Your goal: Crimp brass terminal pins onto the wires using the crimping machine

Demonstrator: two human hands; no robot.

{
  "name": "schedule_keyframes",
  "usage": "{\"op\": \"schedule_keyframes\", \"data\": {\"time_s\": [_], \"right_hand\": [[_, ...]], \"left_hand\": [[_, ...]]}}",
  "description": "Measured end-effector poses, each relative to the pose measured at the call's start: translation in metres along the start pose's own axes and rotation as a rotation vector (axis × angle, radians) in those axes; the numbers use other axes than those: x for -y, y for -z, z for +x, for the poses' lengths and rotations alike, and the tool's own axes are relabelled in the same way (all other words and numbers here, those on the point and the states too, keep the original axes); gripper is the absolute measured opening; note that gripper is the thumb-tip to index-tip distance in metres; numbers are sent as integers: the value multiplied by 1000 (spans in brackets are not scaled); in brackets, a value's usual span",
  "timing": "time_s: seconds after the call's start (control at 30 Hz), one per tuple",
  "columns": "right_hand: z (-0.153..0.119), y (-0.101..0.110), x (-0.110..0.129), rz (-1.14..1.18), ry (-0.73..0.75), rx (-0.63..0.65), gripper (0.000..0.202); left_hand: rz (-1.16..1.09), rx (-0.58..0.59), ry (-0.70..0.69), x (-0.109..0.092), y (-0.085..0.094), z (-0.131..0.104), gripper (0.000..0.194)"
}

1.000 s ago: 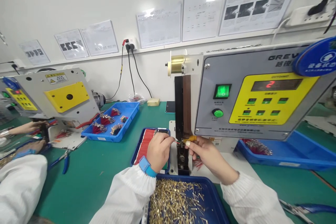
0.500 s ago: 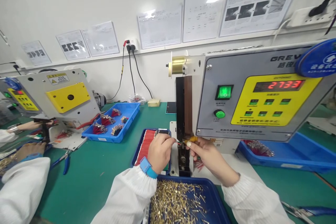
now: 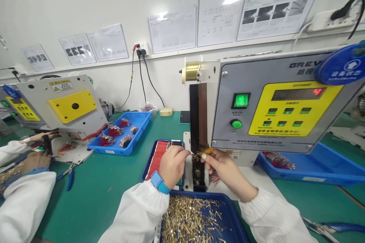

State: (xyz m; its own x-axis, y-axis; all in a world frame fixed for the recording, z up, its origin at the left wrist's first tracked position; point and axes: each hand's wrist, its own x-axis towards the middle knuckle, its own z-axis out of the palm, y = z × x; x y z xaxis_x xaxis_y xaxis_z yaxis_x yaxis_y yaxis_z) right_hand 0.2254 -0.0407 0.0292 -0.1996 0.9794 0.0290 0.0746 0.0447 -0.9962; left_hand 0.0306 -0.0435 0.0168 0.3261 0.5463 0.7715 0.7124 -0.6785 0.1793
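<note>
My left hand (image 3: 172, 164), a blue band at its wrist, is closed, pinching a thin reddish wire (image 3: 192, 155) at the black crimping head (image 3: 198, 172) of the machine. From the other side my right hand (image 3: 225, 171) meets it there, thumb and fingers pinched together. A yellow cover (image 3: 211, 151) is on one of its fingers. Whatever the right fingertips hold is too small to make out. Red wires (image 3: 157, 159) lie in a dark blue tray partly behind my left hand. Below both hands, many gold pins (image 3: 181, 212) fill a blue tray (image 3: 238, 216).
The machine's panel (image 3: 228, 121) rises close to my right hand. Pliers lie at right (image 3: 336, 228) and left (image 3: 68, 176). Blue bins of bundled wires stand at left (image 3: 139, 131) and right (image 3: 322, 174). A co-worker's hand (image 3: 35, 161) is at another machine, far left.
The machine's red display has gone from 2733 to a single visible 4. My hands keep the same pinch at the crimping head. The view has shifted slightly.
</note>
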Motion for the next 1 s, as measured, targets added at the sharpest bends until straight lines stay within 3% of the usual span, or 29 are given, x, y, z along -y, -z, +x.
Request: {"op": "schedule_keyframes", "data": {"time_s": [0.57, 1.0], "right_hand": [[0, -7, -4, -27, 47, -98, 29], [0, -8, -3, -28, 42, -102, 28]], "left_hand": [[22, -11, -19, -1, 1, 2, 24], [41, -3, -48, 0, 1, 1, 24]]}}
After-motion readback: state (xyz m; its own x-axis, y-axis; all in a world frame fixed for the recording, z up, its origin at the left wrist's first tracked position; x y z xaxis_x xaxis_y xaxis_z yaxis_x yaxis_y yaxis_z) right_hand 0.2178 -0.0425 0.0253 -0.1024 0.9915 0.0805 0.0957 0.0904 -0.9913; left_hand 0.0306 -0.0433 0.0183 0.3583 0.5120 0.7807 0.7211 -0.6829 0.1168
